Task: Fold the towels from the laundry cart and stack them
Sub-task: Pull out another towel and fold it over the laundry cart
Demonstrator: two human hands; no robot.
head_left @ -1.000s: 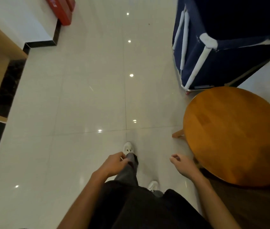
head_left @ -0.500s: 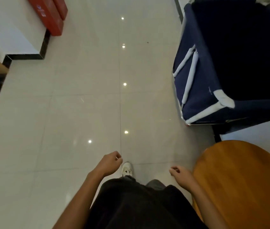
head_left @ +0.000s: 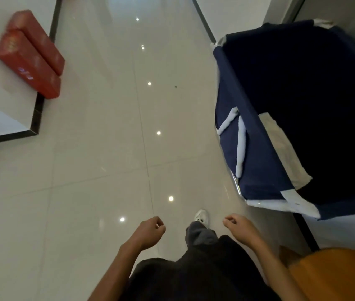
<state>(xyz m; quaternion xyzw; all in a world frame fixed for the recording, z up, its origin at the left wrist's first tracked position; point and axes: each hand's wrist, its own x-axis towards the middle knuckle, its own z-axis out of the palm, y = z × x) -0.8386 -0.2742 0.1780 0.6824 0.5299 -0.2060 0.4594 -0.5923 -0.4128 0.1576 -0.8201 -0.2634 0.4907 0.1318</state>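
The navy fabric laundry cart point(head_left: 257, 148) with white tube framing stands on the right side of the floor. Its inside is dark and I cannot make out any towels in it. A pale patch shows on its inner near wall. My left hand point(head_left: 149, 232) hangs low in the middle with fingers loosely curled, holding nothing. My right hand point(head_left: 240, 228) hangs likewise, empty, to the lower left of the cart's near corner. Both hands are apart from the cart.
A round orange wooden table point(head_left: 337, 272) shows at the bottom right. Red boxes point(head_left: 29, 55) hang on the white wall at upper left, above a black skirting corner point(head_left: 34, 131). Glossy white floor tiles point(head_left: 98, 148) stretch ahead. My white shoe point(head_left: 201, 216) is between my hands.
I have walked forward: the cart has come closer and lower in view, the round table has slid out to the bottom right, the red boxes have come nearer. Both hands stay empty.
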